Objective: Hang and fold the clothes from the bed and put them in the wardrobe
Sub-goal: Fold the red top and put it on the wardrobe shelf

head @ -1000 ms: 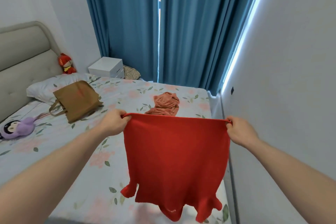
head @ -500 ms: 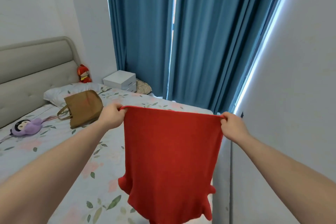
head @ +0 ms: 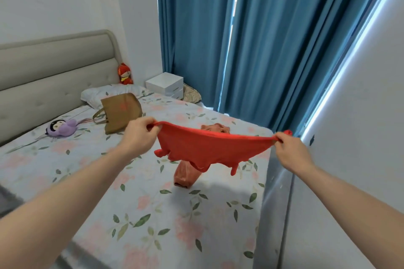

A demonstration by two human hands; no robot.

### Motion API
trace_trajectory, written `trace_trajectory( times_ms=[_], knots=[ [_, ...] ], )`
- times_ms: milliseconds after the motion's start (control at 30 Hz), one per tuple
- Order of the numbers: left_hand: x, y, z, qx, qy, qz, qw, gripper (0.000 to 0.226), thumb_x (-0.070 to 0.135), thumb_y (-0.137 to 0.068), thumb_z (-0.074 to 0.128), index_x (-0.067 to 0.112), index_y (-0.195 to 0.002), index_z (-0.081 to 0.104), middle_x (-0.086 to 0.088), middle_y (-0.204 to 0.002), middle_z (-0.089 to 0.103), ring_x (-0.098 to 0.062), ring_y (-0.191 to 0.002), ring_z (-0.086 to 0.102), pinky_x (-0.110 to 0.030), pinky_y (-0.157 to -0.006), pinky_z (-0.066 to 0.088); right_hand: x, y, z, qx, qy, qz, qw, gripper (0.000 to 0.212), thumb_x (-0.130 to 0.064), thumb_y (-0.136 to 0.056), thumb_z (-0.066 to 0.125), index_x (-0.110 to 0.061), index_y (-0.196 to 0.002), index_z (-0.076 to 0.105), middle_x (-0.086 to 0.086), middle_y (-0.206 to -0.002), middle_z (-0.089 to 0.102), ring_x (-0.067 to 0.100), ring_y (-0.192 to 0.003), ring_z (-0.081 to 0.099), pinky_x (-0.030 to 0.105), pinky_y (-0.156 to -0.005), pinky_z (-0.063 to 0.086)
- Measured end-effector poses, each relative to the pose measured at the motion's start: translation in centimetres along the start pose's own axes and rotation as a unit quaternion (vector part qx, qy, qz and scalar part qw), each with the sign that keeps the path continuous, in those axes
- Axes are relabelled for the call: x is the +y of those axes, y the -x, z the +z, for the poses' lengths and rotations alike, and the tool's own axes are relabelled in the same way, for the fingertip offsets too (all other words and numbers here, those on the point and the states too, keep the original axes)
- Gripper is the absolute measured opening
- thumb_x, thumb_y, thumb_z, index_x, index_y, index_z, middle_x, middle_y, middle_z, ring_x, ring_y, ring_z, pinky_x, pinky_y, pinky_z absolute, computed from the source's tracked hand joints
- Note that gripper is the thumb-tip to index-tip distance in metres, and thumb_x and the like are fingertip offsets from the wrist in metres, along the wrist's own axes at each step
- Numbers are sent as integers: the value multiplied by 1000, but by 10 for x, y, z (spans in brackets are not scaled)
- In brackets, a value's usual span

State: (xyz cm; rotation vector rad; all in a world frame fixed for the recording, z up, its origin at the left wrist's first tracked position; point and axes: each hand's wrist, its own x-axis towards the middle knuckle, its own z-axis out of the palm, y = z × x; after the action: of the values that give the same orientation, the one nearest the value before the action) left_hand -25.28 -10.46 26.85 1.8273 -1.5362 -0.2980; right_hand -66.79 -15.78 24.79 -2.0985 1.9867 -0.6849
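Both hands, left (head: pixel 140 132) and right (head: pixel 289 148), pinch the red top (head: pixel 207 150), which now billows flatter over the bed (head: pixel 153 214) instead of hanging, likely being laid down for folding.

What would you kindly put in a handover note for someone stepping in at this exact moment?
Left hand pinches one corner of the red garment; right hand pinches the other.
The garment is stretched between them in the air above the bed.
A pink garment lies crumpled on the bed beneath it, unfolded.
Done: the red garment is picked up and spread.
Left: fold or hang the red garment, then the pink one, and put both in the wardrobe, which is out of view.
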Motion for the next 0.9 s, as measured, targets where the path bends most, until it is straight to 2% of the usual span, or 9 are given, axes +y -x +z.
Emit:
trace_trajectory(
  times_ms=[133, 233, 300, 400, 500, 700, 767, 833, 900],
  knots=[
    [-51, 41, 53, -83, -17, -18, 996, 19, 19, -93, 65, 16, -74, 68, 0, -69, 62, -22, -70, 56, -31, -60, 38, 38, 37, 64, -81, 28, 28, 996, 22, -14, -101, 53, -17, -112, 71, 13, -103, 74, 35, -90, 66, 34, -69, 40],
    [-89, 84, 95, -160, -22, -40, 986, 31, 23, -93, 65, 31, -64, 61, 10, -68, 57, -6, -67, 53, -20, -60, 33, 76, 74, 122, -140, 49, 61, 987, 21, -15, -98, 57, -22, -109, 74, 11, -103, 76, 35, -93, 69, 40, -74, 51],
    [-116, 118, 126, -214, -38, -60, 974, 28, 26, -95, 65, 33, -68, 62, 13, -72, 55, -7, -70, 53, -13, -60, 30, 103, 104, 160, -196, 70, 79, 975, 23, -15, -97, 57, -25, -110, 74, 7, -105, 77, 32, -95, 70, 41, -78, 54],
    [-154, 172, 170, -285, -58, -101, 952, 18, 31, -96, 63, 23, -85, 76, 7, -79, 63, -15, -79, 59, -19, -64, 40, 133, 150, 200, -283, 94, 82, 951, 27, -15, -98, 55, -29, -110, 74, -1, -106, 76, 24, -98, 70, 36, -81, 51],
    [-184, 224, 209, -356, -77, -134, 922, 26, 39, -96, 61, 19, -89, 76, 0, -82, 69, -19, -79, 61, -31, -72, 47, 155, 187, 227, -361, 120, 72, 922, 29, -15, -99, 51, -29, -111, 74, -4, -112, 75, 20, -106, 68, 32, -83, 48],
    [-198, 296, 266, -457, -132, -179, 861, 28, 32, -94, 60, 8, -83, 69, 2, -73, 56, -18, -72, 51, -29, -62, 37, 204, 238, 264, -468, 137, 87, 869, 28, -21, -100, 53, -31, -113, 74, -5, -108, 70, 20, -116, 64, 28, -93, 46],
    [-199, 307, 279, -498, -141, -195, 833, 21, 28, -92, 61, 11, -90, 74, 3, -79, 66, -16, -79, 60, -26, -70, 43, 214, 246, 273, -494, 148, 91, 852, 26, -26, -102, 51, -29, -115, 73, -4, -105, 67, 21, -117, 63, 27, -94, 45],
    [-202, 314, 288, -545, -151, -205, 799, 20, 20, -88, 62, 15, -99, 77, 4, -95, 74, -16, -95, 67, -24, -80, 47, 225, 252, 285, -521, 161, 106, 832, 28, -33, -102, 49, -23, -117, 71, 3, -118, 71, 24, -118, 63, 29, -94, 46],
    [-207, 317, 297, -582, -165, -223, 765, 25, 18, -82, 60, 15, -100, 77, 4, -97, 74, -18, -99, 68, -25, -82, 49, 233, 254, 302, -558, 182, 125, 800, 34, -39, -102, 47, -19, -119, 68, 7, -126, 69, 26, -121, 63, 30, -96, 48]
  ],
)
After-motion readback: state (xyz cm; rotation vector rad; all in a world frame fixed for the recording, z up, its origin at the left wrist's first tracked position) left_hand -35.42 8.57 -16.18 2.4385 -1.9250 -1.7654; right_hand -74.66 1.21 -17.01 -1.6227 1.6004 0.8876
